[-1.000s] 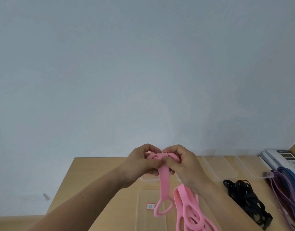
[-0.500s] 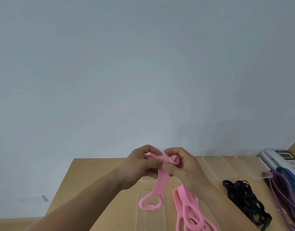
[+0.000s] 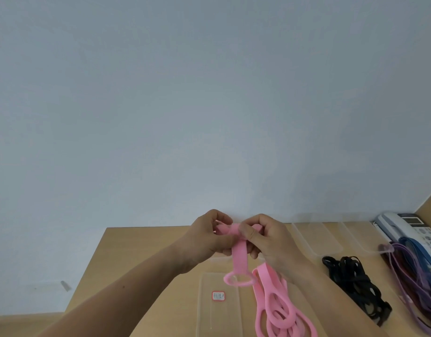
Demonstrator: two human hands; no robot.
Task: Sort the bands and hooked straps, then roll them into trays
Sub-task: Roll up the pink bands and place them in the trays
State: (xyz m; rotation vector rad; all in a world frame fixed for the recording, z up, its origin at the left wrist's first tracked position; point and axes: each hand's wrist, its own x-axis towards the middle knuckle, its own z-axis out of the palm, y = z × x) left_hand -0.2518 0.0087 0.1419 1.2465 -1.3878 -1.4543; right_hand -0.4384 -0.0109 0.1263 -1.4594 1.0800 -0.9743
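Both hands (image 3: 236,239) curled, pinching rolled pink strap (image 3: 239,251).

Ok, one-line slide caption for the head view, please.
Left hand and right hand grip a partly rolled pink strap above a clear tray, spare pink straps and black bands alongside.

I see a light wooden table (image 3: 141,251) set against a pale wall. My landmark is the clear labelled tray (image 3: 206,314) lying at the table's near middle. Just right of that tray lies a heap of pink straps (image 3: 272,312). Further right of it sits a tangle of black bands (image 3: 350,280), then purple and blue bands (image 3: 413,276) running partly over a telephone (image 3: 404,224). Beyond the tray and to its right, two more clear trays (image 3: 316,239) lie side by side at the far edge
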